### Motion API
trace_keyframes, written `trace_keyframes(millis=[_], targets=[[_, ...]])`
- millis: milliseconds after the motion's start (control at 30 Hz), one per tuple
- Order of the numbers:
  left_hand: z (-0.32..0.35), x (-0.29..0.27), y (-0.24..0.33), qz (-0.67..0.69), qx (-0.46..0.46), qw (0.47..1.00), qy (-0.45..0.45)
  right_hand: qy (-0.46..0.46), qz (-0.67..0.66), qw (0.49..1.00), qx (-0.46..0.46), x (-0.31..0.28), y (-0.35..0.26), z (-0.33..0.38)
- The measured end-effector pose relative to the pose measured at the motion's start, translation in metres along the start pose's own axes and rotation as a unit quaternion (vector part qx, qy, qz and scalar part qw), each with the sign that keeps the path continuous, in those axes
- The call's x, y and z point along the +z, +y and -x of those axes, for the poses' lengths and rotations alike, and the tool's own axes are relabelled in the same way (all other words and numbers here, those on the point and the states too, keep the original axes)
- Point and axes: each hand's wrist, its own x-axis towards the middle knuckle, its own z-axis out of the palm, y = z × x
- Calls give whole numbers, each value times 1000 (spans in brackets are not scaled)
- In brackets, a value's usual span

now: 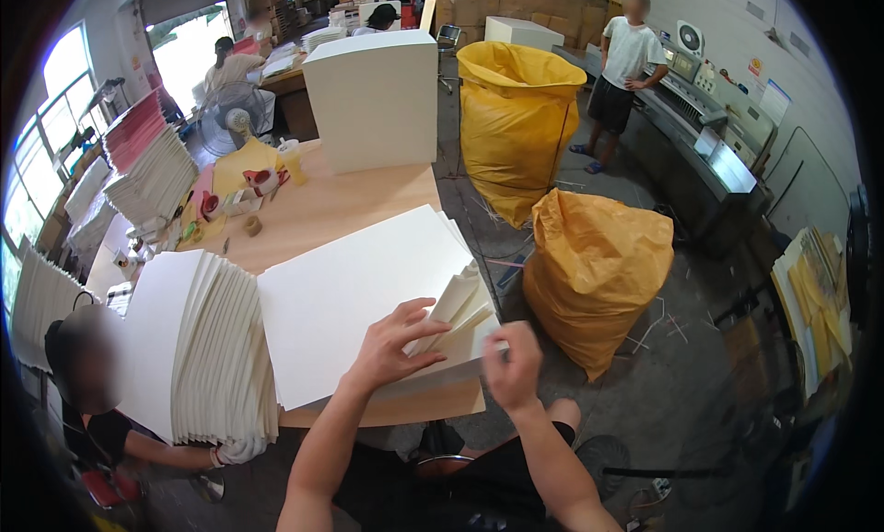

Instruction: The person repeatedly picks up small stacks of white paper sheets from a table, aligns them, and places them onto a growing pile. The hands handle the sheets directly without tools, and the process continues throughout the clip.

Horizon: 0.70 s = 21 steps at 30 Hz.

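Observation:
A stack of large white paper sheets point(354, 283) lies on the wooden table in front of me. At its right corner, several narrow folded flaps of white paper point(458, 297) stand up from the sheets. My left hand point(394, 346) rests over the sheets with its fingers apart, fingertips beside the flaps. Just off the stack's right edge is my right hand point(514, 366), slightly blurred, its fingers curled closed. Whatever may be inside those fingers is hidden.
Left of my stack is a fanned pile of white folded sheets point(216, 348), with a co-worker's gloved hand point(241, 451) at its base. A tall white stack point(373, 104) and tape rolls point(252, 225) sit farther back. Yellow sacks point(599, 274) stand right; a person point(631, 72) stands beyond.

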Motion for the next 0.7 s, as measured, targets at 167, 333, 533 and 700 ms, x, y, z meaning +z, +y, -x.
trace_keyframes(millis=[167, 333, 533, 700], targets=[[-2, 6, 13, -199, 118, 968, -91, -352, 88, 930, -54, 13, 27, 32], [21, 8, 32, -352, 19, 932, -87, -361, 28, 932, -17, 17, 26, 29], [139, -43, 11, -483, -187, 847, 121, -340, 66, 938, -23, 20, 24, 34], [188, -80, -3, -548, -164, 794, 206, -222, 116, 962, -111, 33, 38, 52]])
